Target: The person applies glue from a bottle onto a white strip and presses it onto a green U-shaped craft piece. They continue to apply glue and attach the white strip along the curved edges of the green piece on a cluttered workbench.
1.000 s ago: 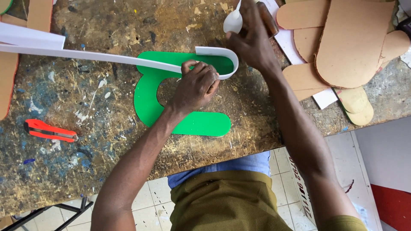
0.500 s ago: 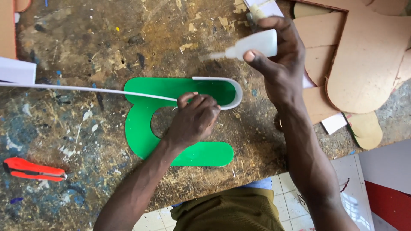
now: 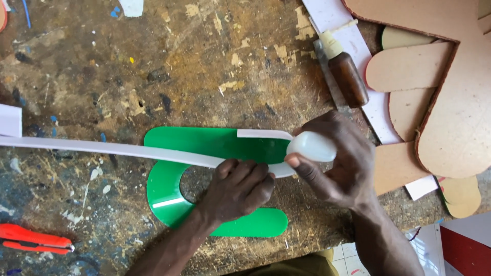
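A flat green plastic shape (image 3: 204, 145), curved like a letter, lies on the paint-stained wooden workbench (image 3: 153, 61). A long white strip (image 3: 102, 149) stands on edge along its top and bends around its right end. My left hand (image 3: 239, 188) presses down on the green shape and holds the strip against its edge. My right hand (image 3: 337, 163) grips a small translucent white squeeze bottle (image 3: 313, 147), its tip pointing down at the strip's bend.
A brown glue bottle (image 3: 347, 75) lies at the upper right on white paper. Cardboard cut-outs (image 3: 450, 92) are piled along the right side. A red utility knife (image 3: 33, 239) lies at the lower left. The bench's front edge runs beneath my arms, tiled floor below.
My right hand has brought the squeeze bottle down from above the green shape to the strip's bend. The left hand stays pressed on the shape. The camera has moved closer.
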